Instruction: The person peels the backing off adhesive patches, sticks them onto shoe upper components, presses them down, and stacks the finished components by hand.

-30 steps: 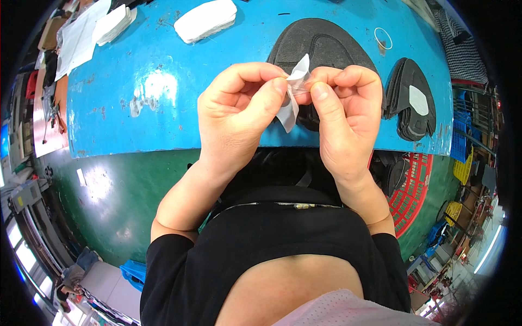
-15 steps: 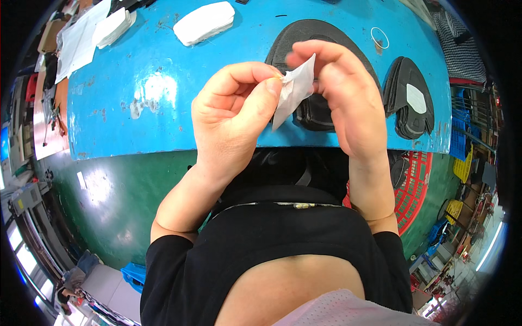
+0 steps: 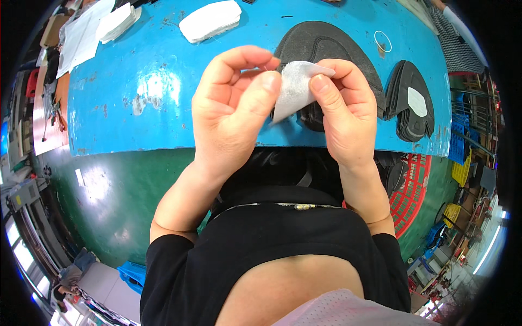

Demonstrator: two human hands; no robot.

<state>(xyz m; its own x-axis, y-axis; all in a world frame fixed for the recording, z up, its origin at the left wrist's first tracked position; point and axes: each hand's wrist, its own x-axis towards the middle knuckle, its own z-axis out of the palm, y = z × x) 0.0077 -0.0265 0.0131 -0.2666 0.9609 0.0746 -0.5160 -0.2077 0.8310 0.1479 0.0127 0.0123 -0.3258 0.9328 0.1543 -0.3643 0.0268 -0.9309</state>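
A small whitish fabric patch (image 3: 296, 87) is held up above the blue table, its top edge folded over toward the right. My right hand (image 3: 350, 106) pinches that folded corner between thumb and fingers. At the patch's left edge, my left hand (image 3: 234, 103) has its thumb and forefinger slightly apart, the thumb tip close to the fabric. Behind the hands lie large black rounded cut pieces (image 3: 348, 51), stacked and partly hidden by the patch and my right hand. A stack of smaller black pieces (image 3: 399, 98) with a white oval patch (image 3: 417, 102) on top sits to the right.
White stacked patches (image 3: 211, 22) lie at the table's far side, with another white stack (image 3: 117, 24) and paper sheets (image 3: 84, 41) to their left. A thin white ring (image 3: 383, 33) rests at the far right of the blue table (image 3: 130, 130). Below the edge stands a red basket (image 3: 416, 190).
My right hand has closed on the patch's right corner and folded it over. My left thumb and forefinger have parted from their pinch.
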